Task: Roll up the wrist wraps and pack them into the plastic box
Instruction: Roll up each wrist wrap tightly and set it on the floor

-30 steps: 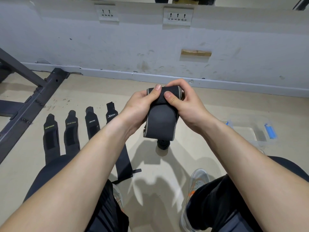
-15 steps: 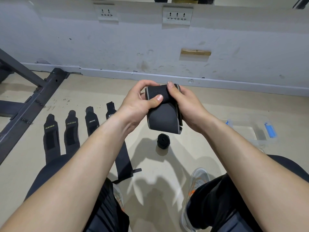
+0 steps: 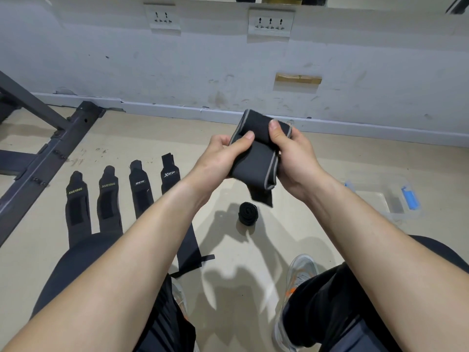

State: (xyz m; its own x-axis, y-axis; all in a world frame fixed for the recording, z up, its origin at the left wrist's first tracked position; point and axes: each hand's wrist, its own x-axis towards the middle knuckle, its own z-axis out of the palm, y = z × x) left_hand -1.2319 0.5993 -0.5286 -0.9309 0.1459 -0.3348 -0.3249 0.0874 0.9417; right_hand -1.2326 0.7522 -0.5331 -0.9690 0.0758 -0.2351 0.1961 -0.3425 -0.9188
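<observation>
A black wrist wrap with grey edging (image 3: 256, 163) is held in the air between both hands, partly rolled, with its loose tail hanging below. My left hand (image 3: 223, 153) grips its left side, thumb on top. My right hand (image 3: 291, 153) pinches the rolled top from the right. One rolled black wrap (image 3: 248, 211) stands on the floor under the hands. Several flat wraps (image 3: 109, 196) lie in a row on the floor at left. The clear plastic box (image 3: 385, 199) with blue latches sits open on the floor at right.
A dark metal frame (image 3: 50, 148) runs across the floor at the left. The white wall with its baseboard (image 3: 177, 110) stands close behind. My knees and grey-orange shoes (image 3: 302, 273) fill the lower view.
The hands have lifted and turned the wrap; more of it is wound into the roll and the hanging tail is shorter.
</observation>
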